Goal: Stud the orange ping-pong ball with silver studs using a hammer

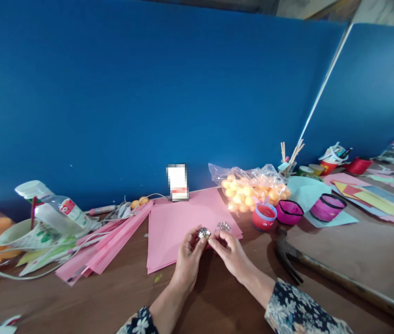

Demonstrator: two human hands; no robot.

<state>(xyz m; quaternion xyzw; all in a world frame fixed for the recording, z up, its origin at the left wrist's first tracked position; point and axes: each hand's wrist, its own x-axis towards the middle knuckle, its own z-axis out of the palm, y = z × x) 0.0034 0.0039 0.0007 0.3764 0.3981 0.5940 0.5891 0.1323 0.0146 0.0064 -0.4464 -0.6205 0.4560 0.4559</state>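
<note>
My left hand [189, 254] pinches a small, shiny silver round piece [204, 233] between thumb and fingers, over the front edge of a stack of pink paper [176, 222]. My right hand [230, 253] meets it from the right, its thumb and fingertips closed at the piece's edge. Whatever the right fingertips hold is too small to make out. Just behind the right fingers, a little heap of silver glittering pieces [222, 226] lies on the pink paper.
A hammer [297, 255] lies at right, near my right sleeve. Behind it stand a red cup [264, 217] and magenta fabric rings [289, 212]. A bag of orange balls [249, 192] sits at the back. Left are pink strips [113, 246] and a plastic bottle [58, 208].
</note>
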